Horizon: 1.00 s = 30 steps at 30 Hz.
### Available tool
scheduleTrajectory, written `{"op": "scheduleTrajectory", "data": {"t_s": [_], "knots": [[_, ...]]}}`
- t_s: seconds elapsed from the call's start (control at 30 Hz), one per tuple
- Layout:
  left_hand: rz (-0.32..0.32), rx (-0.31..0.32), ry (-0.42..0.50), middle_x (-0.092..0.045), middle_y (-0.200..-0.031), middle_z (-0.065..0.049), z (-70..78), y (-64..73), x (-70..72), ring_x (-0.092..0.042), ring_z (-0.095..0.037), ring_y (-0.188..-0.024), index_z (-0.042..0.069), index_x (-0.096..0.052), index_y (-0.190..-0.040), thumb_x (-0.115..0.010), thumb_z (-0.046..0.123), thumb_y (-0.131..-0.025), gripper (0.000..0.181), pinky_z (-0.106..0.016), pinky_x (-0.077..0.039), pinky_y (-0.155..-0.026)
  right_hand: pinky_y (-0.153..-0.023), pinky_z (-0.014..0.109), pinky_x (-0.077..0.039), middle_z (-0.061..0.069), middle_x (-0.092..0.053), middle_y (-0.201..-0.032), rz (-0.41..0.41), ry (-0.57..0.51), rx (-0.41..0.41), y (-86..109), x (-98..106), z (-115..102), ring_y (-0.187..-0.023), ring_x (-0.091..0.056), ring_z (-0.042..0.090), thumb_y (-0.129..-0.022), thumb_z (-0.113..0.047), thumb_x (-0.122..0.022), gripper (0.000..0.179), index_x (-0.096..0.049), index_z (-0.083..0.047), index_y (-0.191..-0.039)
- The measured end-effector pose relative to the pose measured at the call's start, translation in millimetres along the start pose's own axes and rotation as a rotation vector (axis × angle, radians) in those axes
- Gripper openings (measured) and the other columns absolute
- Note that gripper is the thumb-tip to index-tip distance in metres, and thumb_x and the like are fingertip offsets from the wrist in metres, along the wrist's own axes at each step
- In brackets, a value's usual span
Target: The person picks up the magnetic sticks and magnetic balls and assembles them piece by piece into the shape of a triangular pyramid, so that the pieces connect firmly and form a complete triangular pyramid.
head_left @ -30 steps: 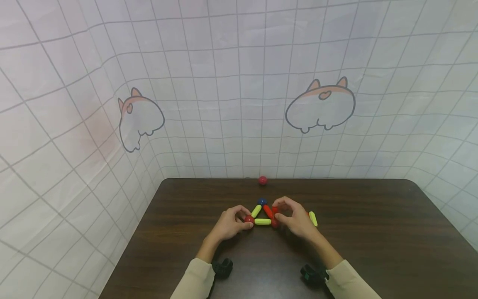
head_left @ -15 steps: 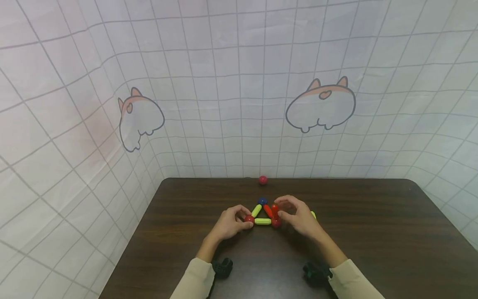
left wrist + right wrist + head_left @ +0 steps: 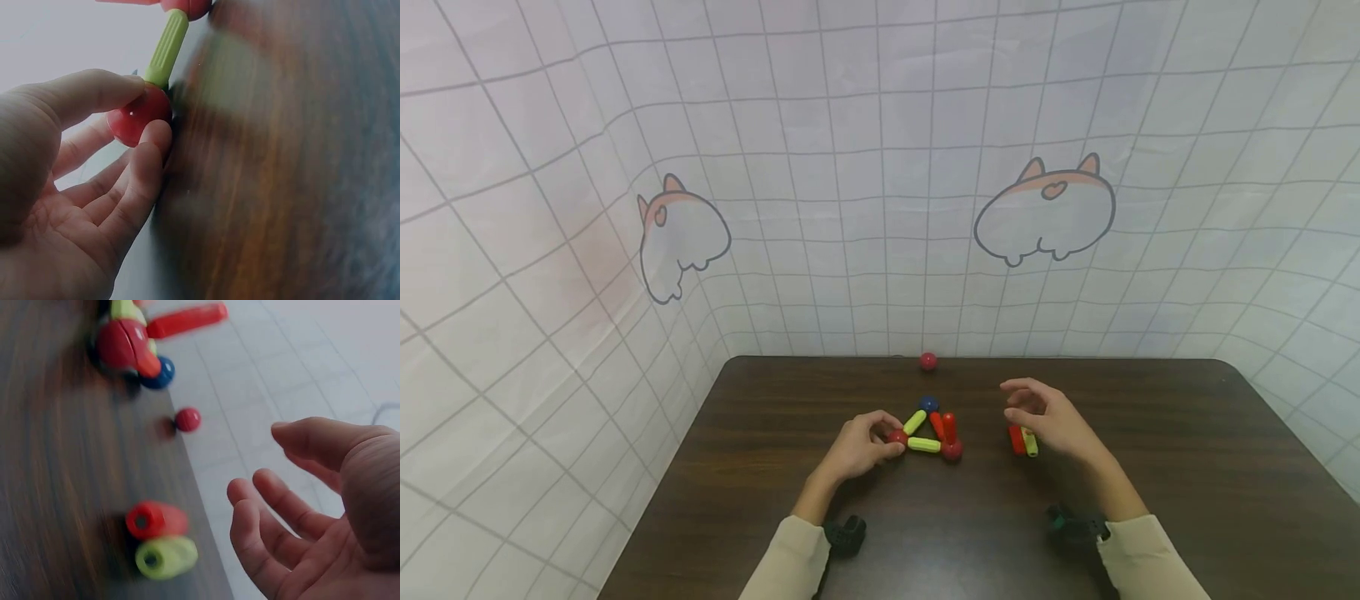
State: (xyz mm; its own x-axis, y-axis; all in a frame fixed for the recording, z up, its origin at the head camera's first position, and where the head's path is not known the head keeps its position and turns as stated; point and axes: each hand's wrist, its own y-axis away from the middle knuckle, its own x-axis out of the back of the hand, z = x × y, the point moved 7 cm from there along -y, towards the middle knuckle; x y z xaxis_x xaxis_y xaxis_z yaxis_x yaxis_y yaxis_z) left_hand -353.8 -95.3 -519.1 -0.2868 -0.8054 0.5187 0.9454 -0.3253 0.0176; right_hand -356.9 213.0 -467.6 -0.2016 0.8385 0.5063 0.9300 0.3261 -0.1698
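Observation:
A triangle of rods and balls, seemingly a magnetic building set, lies on the table. My left hand pinches its left red ball between thumb and fingers. Yellow-green rods run from that ball to the blue ball and the right red ball. A red rod joins those last two. Another red rod stands up from the right red ball. My right hand holds nothing, fingers loosely bent, above a loose red rod and a loose yellow-green rod lying side by side.
A single red ball sits at the table's back edge, beyond the triangle. Behind the dark wooden table hangs a white gridded cloth. Each wrist wears a black device.
My right hand has let go of the upright red rod and moved right, over the loose rods. The triangle has turned slightly, its right red ball shifting nearer. My left hand keeps its pinch.

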Motion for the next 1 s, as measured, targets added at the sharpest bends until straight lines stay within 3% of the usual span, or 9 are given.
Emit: {"op": "scheduleTrajectory", "data": {"t_s": [0.2, 0.37, 0.6, 0.73, 1.0], "knots": [[0.001, 0.003, -0.011, -0.069, -0.104, -0.005, -1.3, 0.6, 3.5, -0.066, -0.013, -0.069, 0.017, -0.071, -0.116, -0.078, 0.018, -0.092, 0.025, -0.032, -0.055, -0.061, -0.069, 0.037, -0.057, 0.018, -0.064, -0.113, -0.037, 0.043, -0.083, 4.1, 13.6, 19.7, -0.093, -0.063, 0.023, -0.099, -0.016, -0.068, 0.042, -0.056, -0.002, -0.137], [0.004, -0.008, -0.031, -0.069, -0.109, -0.007, -2.9, 1.1, 7.2, -0.066, -0.012, -0.068, 0.017, -0.072, -0.119, -0.076, 0.017, -0.093, 0.026, -0.031, -0.055, -0.06, -0.064, 0.032, -0.054, 0.016, -0.062, -0.107, -0.088, 0.084, -0.125, 6.1, 15.0, 30.7, -0.083, -0.061, 0.021, -0.099, -0.016, -0.068, 0.045, -0.055, 0.0, -0.138], [0.024, -0.02, -0.078, -0.063, -0.113, -0.011, -2.8, 3.4, 13.6, -0.063, -0.013, -0.065, 0.017, -0.072, -0.123, -0.072, 0.014, -0.096, 0.028, -0.031, -0.053, -0.057, -0.057, 0.027, -0.047, 0.012, -0.061, -0.098, -0.151, 0.095, -0.117, 9.1, 7.9, 35.9, -0.068, -0.052, 0.013, -0.095, -0.01, -0.071, 0.045, -0.056, 0.004, -0.136], [0.029, -0.023, -0.103, -0.06, -0.115, -0.012, -3.2, 3.3, 15.4, -0.063, -0.014, -0.067, 0.018, -0.071, -0.127, -0.069, 0.014, -0.098, 0.029, -0.03, -0.053, -0.057, -0.057, 0.026, -0.045, 0.009, -0.061, -0.094, -0.141, 0.137, -0.127, 9.1, 8.3, 40.9, -0.066, -0.051, 0.011, -0.092, -0.011, -0.074, 0.045, -0.06, 0.002, -0.133], [0.039, -0.043, -0.118, -0.056, -0.111, -0.012, -2.1, 2.4, 17.9, -0.064, -0.015, -0.07, 0.018, -0.071, -0.126, -0.065, 0.01, -0.1, 0.028, -0.03, -0.053, -0.056, -0.064, 0.031, -0.044, 0.01, -0.064, -0.098, -0.076, 0.223, -0.198, 11.5, 24.2, 54.0, -0.08, -0.055, 0.02, -0.091, -0.006, -0.073, 0.038, -0.065, -0.003, -0.128]]}}
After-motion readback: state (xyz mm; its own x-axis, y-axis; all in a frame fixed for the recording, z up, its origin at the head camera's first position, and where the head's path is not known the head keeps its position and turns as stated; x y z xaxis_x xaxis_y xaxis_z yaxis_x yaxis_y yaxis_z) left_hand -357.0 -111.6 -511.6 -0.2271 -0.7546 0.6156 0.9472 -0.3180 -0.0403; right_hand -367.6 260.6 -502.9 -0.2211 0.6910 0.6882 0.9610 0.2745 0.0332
